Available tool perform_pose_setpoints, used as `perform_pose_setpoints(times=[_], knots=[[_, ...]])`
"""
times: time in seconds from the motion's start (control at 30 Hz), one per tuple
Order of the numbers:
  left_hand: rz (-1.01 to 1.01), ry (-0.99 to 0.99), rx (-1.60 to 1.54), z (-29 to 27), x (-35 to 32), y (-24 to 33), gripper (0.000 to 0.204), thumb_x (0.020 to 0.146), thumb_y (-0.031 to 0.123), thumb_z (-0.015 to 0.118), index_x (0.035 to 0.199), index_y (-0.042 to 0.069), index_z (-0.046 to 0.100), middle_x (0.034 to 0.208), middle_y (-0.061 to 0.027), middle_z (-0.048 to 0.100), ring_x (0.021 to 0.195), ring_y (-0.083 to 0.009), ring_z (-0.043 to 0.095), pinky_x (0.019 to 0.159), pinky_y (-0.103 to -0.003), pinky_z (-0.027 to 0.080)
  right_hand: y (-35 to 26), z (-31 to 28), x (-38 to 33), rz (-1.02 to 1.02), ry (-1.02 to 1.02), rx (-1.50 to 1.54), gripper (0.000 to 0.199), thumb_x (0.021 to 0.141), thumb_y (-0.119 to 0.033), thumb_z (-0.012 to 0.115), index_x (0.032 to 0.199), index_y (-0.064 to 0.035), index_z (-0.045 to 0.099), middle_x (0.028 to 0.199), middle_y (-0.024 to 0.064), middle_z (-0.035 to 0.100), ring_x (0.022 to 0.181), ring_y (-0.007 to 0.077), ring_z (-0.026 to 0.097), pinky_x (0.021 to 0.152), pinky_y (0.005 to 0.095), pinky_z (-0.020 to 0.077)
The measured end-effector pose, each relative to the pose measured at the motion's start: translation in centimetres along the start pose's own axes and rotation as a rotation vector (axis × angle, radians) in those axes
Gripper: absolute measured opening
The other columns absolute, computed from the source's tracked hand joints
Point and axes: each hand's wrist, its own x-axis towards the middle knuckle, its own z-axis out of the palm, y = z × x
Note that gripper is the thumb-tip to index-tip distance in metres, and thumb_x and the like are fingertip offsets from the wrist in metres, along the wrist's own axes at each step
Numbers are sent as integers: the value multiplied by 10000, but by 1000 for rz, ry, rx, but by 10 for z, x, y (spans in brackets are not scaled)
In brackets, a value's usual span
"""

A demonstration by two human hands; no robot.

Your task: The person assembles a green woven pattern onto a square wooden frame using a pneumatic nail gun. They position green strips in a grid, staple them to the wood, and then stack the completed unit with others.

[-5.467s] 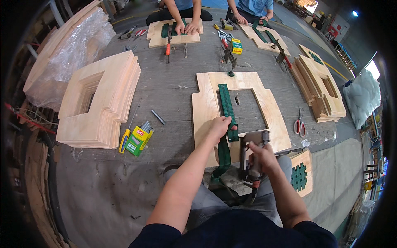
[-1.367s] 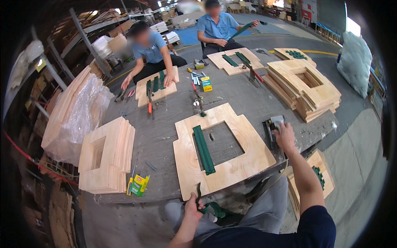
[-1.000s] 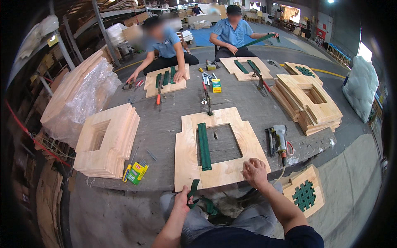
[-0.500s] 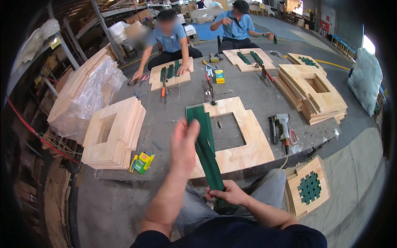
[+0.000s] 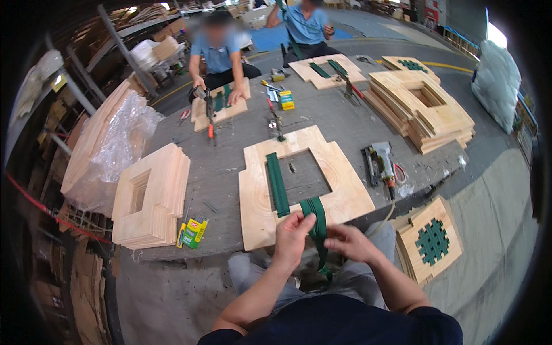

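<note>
A plywood frame (image 5: pixel 339 190) with a square opening lies on the grey table in front of me. One green webbing strap (image 5: pixel 277 184) lies fastened along the left side of the opening. My left hand (image 5: pixel 292 234) and my right hand (image 5: pixel 348 241) both pinch a second green strap (image 5: pixel 318 221) at the frame's near edge. Its lower end hangs down toward my lap.
A staple gun (image 5: pixel 382 164) lies right of the frame. A stack of plywood frames (image 5: pixel 150 201) and a green-yellow box (image 5: pixel 195 231) sit to the left, another stack (image 5: pixel 422 109) at far right. Two people work on frames at the table's far side. A finished webbed panel (image 5: pixel 431 241) lies low right.
The strap was held up high over the frame half a second ago; now both hands have brought it down to the frame's near edge. The staple gun was set down earlier.
</note>
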Motion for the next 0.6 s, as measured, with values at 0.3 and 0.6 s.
perform_pose_setpoints(times=[0.3,0.6], knots=[[-20,-8,154,-2,-26,-37,89,1015,102,667,1023,13,677,927,28,663,833,-24,571,752,-198,462,-25,10,9,-48,299,7,144,972,-129,709,1027,3,707,806,23,679,734,65,583,643,264,486],[-90,-32,65,-10,-20,-25,109,1026,131,658,1017,23,660,891,48,618,804,-15,519,733,-193,425,-34,24,5,-407,495,-195,154,874,-13,774,1009,-33,702,923,101,726,794,203,709,712,322,554]])
